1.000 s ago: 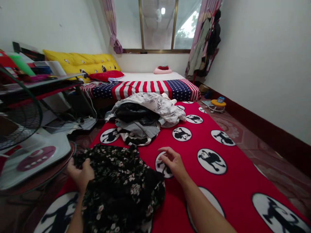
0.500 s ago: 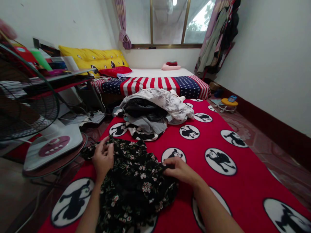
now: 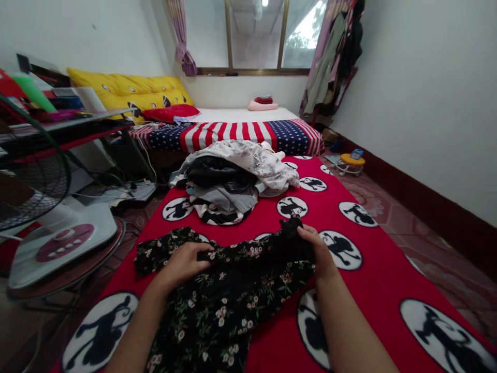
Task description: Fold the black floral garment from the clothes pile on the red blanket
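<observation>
A black floral garment (image 3: 217,311) with small pink and white flowers lies partly spread on the red blanket (image 3: 272,331), its near end running out of view. My left hand (image 3: 188,264) pinches its upper edge toward the left, thumb and fingers closed on the cloth. At the right, my right hand (image 3: 316,248) grips a raised dark corner of the same garment. Between the hands the top edge is stretched and slightly lifted. A sleeve-like part (image 3: 163,248) rests flat beyond my left hand.
A heap of clothes (image 3: 236,176), white, grey and black, sits further up the blanket. A fan base (image 3: 64,243) stands on a round stool at the left, beside a cluttered desk (image 3: 77,122). Behind is a bed with a flag-patterned cover (image 3: 229,135). A small yellow stool (image 3: 352,159) is at the right.
My right hand has moved right and away from me, pulling the garment's corner out. My left hand has shifted right and nearer along the edge. The view has turned slightly right.
</observation>
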`<action>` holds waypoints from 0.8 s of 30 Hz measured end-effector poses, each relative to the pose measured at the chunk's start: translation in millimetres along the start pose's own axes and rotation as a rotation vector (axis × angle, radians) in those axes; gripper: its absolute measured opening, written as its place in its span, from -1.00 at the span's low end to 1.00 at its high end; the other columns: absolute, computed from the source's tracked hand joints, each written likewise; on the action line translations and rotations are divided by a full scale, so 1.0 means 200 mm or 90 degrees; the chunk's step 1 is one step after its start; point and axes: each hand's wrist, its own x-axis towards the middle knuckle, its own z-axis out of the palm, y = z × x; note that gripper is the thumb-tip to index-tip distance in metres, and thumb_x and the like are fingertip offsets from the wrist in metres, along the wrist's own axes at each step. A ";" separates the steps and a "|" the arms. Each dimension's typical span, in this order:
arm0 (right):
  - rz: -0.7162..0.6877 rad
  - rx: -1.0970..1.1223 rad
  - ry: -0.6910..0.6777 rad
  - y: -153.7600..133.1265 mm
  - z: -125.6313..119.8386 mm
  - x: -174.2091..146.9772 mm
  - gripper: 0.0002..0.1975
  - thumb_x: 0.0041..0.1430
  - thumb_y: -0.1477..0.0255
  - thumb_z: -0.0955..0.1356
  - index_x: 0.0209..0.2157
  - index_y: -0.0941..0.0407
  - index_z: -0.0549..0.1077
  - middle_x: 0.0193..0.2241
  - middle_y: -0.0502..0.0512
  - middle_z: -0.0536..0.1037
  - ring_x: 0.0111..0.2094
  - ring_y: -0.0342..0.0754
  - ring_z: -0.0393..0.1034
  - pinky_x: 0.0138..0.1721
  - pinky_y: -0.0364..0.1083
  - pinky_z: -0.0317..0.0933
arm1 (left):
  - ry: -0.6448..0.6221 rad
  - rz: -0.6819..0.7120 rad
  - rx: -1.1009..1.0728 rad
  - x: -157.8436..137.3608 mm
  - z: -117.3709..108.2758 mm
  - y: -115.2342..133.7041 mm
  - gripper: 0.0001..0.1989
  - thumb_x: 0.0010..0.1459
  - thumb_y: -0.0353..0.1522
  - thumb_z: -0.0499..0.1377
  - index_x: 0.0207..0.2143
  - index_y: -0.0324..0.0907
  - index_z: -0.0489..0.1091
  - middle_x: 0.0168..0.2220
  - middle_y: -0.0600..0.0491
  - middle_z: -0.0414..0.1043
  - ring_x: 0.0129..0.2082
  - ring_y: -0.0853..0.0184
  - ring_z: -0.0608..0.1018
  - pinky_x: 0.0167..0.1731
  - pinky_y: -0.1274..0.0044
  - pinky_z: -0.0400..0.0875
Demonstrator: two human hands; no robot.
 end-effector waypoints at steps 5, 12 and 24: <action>-0.141 0.064 0.113 0.00 -0.02 0.07 -0.71 -0.13 0.45 0.51 -0.27 0.04 0.55 -0.29 -0.02 0.62 -0.28 -0.10 0.54 -0.21 -0.16 0.40 | 0.379 0.008 -0.218 0.16 -0.12 0.18 -0.62 -0.02 -0.25 0.24 -0.11 -0.14 0.46 -0.16 0.01 0.53 -0.24 0.26 0.59 -0.20 0.46 0.48; -0.283 0.015 0.130 0.05 0.01 0.10 -0.54 -0.03 0.42 0.46 -0.04 -0.05 0.42 0.13 0.04 0.37 0.10 -0.04 0.34 0.06 -0.02 0.26 | 0.412 0.093 -0.262 0.14 -0.14 0.20 -0.56 0.05 -0.23 0.24 0.00 -0.15 0.40 0.16 -0.10 0.30 0.08 0.17 0.46 0.06 0.32 0.38; -0.187 -0.532 -0.309 0.29 0.30 -0.07 -0.23 -0.04 0.27 0.50 0.21 -0.07 0.23 0.19 0.13 0.30 -0.29 -0.14 0.43 -0.28 -0.13 0.31 | 0.043 0.004 0.078 -0.48 0.08 0.00 -0.36 0.06 -0.10 0.24 0.21 0.06 0.25 0.18 0.01 0.34 0.15 0.11 0.41 0.12 0.26 0.33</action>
